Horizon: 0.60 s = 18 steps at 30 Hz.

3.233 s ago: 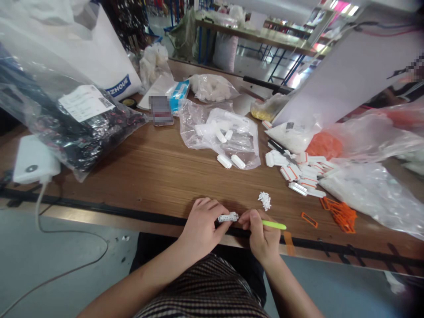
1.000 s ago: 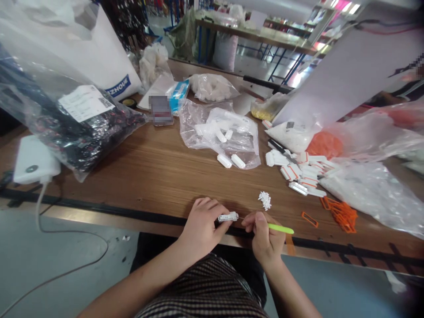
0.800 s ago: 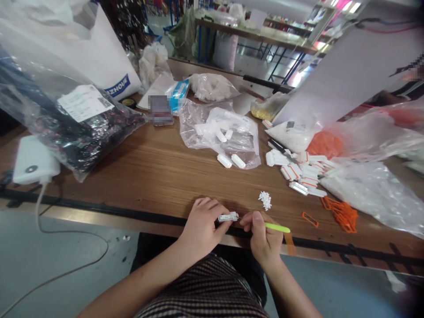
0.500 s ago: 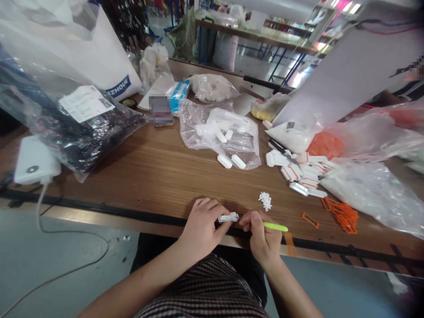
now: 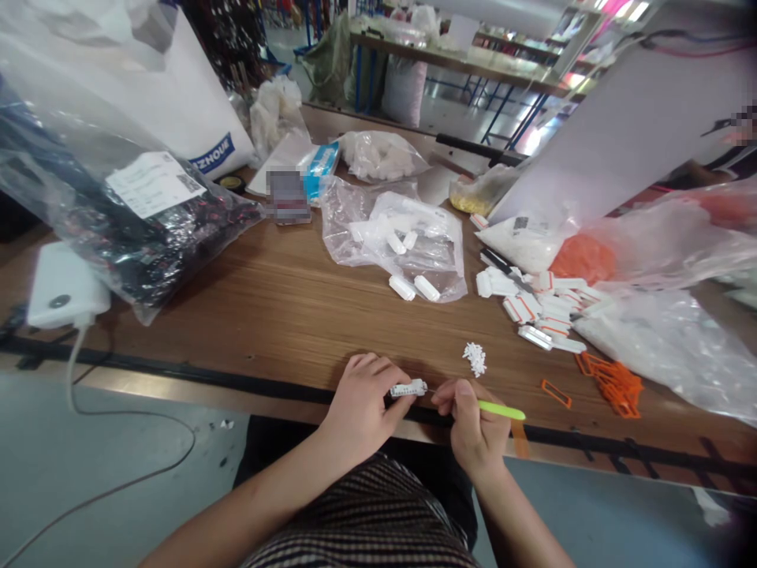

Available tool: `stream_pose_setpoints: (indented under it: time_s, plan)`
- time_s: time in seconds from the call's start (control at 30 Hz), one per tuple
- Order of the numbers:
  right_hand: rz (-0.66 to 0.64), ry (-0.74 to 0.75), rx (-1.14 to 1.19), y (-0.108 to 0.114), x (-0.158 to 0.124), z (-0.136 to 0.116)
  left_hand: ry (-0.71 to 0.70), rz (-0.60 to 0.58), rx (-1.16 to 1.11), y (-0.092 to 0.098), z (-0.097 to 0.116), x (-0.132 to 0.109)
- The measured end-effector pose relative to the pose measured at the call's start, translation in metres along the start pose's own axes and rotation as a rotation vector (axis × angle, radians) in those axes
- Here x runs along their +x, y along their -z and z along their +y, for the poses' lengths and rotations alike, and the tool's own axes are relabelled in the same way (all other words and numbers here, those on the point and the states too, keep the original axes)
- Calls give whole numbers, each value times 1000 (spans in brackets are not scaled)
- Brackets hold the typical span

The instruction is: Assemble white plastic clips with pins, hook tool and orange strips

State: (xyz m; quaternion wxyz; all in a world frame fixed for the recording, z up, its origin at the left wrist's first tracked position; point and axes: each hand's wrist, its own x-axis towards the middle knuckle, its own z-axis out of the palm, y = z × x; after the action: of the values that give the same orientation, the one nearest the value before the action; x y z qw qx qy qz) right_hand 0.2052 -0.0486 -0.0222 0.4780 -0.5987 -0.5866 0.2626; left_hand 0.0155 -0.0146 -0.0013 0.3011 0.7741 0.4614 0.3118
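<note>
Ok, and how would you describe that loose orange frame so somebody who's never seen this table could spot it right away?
On the wooden table, near its close edge, find the right hand holding a green-handled tool. Right of the handle's end lies a thin orange frame. It lies by itself, apart from the heap of orange frames farther right.

lime tool (image 5: 501, 410): middle hidden in right grip (image 5: 476, 426) | bag label (image 5: 154, 184): print too small
</note>
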Motion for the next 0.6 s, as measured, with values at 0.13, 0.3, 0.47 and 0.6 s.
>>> stream_pose_setpoints:
  time_s: [0.13, 0.3, 0.47, 0.6]
  plan:
    - [28, 13, 38, 1, -2, -3, 9, -4, -6, 1, 1, 0]
    - [23, 31, 10, 1, -3, -2, 9, -11, -7, 1, 2, 0]
    - [-8, 22, -26, 0, -2, 1, 10, -2, -9, 1, 2, 0]
    - [-20, 50, -63, 1, -2, 1, 7, 1, -12, 0, 0, 0]
